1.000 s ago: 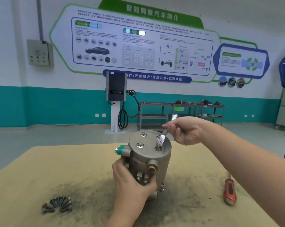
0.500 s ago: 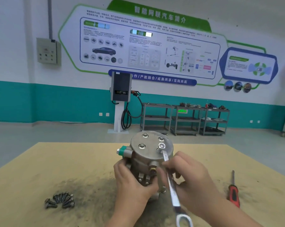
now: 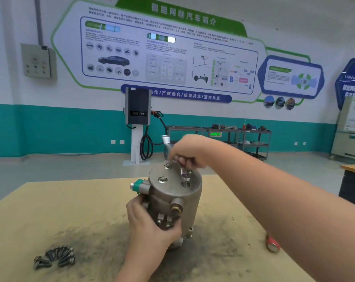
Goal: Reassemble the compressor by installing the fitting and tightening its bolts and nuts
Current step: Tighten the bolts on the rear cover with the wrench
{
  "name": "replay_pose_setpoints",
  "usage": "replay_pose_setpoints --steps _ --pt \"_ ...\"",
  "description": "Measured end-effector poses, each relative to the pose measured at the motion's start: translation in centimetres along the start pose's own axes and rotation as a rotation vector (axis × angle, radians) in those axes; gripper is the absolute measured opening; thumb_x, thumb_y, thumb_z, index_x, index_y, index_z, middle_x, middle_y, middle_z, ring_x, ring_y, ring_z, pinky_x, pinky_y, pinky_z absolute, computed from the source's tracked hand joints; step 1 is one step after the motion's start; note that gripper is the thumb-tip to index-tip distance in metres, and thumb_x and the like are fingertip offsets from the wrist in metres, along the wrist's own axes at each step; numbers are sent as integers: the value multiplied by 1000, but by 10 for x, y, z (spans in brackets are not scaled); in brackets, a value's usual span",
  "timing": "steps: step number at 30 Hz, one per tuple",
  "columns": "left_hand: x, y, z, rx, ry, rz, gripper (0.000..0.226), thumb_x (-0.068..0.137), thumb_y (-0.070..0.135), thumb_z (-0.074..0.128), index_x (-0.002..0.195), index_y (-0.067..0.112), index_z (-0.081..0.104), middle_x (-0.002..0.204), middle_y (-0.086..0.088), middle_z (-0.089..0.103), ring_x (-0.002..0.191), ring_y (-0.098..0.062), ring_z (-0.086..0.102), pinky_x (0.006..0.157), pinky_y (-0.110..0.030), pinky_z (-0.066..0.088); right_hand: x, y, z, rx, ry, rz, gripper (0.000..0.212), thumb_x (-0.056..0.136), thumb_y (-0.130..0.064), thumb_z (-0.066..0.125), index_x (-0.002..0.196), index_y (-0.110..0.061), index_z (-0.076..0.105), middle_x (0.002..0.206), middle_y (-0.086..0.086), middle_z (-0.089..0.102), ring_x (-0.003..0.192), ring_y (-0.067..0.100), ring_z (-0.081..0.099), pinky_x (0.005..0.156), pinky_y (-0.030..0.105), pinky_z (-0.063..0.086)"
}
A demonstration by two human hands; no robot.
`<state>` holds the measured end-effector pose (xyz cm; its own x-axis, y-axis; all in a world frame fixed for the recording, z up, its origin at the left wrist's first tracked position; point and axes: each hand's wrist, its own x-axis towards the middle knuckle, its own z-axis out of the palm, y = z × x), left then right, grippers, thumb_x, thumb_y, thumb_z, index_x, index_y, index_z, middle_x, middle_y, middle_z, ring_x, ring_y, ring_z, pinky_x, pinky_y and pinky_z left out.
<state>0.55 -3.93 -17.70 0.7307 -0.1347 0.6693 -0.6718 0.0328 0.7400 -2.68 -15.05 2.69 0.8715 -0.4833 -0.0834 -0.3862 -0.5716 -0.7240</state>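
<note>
While our left hand (image 3: pixel 150 220) wraps its fingers around the near side of the compressor (image 3: pixel 172 200), gripping the block of small fittings low on its body, the compressor stands upright on the tan table (image 3: pixel 50 210), in the middle of a dark grimy patch. Our right hand (image 3: pixel 189 152) reaches over the compressor's far rim with fingers curled tightly round a wrench (image 3: pixel 182 169), whose lower end sits on a bolt (image 3: pixel 185 181) on the right of the compressor's flat top; the wrench's upper end pokes out blurred above the hand. Two more bolt heads show on that top, one toward the left and one at the far edge. A green-capped port (image 3: pixel 137 185) juts from the compressor's upper left, and a brass-tipped port (image 3: pixel 175 208) faces us just right of the left hand's fingers. Well left of the compressor and nearer to us lies a heap of loose bolts (image 3: pixel 54 258). Right of the compressor, partly hidden under our right forearm, lies a red-handled screwdriver (image 3: pixel 272 243). Beyond the compressor stand a charging post (image 3: pixel 137 106) and metal shelving (image 3: pixel 243 141) against a teal-banded wall.
</note>
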Motion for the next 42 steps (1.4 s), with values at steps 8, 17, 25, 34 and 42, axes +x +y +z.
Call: replay_pose_setpoints --steps 8,17,25,34,42 --pt "3 -6 3 29 38 40 87 48 23 90 117 19 37 102 13 29 100 -13 42 86 -30 39 -46 93 20 1599 5 -45 21 75 -3 63 66 -14 47 44 -6 38 31 6 34 30 17 29" --pt "0 -1 -2 -80 -12 -83 81 44 53 79 104 47 24 109 18 33 108 -14 51 85 -30 49 -90 106 93 267 842 -888 20 80 -27 68 65 -20 57 53 -6 46 47 9 41 45 19 35" --pt "6 2 0 -36 -61 -94 85 44 42 78 115 18 38 109 -4 44 100 -21 55 78 -32 53 -83 16 65 -715 364 -737 10 89 -33 58 93 -25 64 72 -5 56 74 20 54 52 27 35" --pt "3 5 -2 -15 -62 -52 79 45 51 73 108 44 25 116 26 33 108 -14 50 89 -30 50 -6 -21 5 65 -172 88 15 95 -3 49 82 -5 56 49 1 45 36 6 34 31 13 25" --pt "4 -1 -1 7 -43 -75 87 48 32 85 116 29 31 116 3 39 107 -24 55 91 -44 54 -39 84 4 1546 -223 79 23 78 -6 63 60 -12 49 46 -7 43 30 3 38 28 13 25"
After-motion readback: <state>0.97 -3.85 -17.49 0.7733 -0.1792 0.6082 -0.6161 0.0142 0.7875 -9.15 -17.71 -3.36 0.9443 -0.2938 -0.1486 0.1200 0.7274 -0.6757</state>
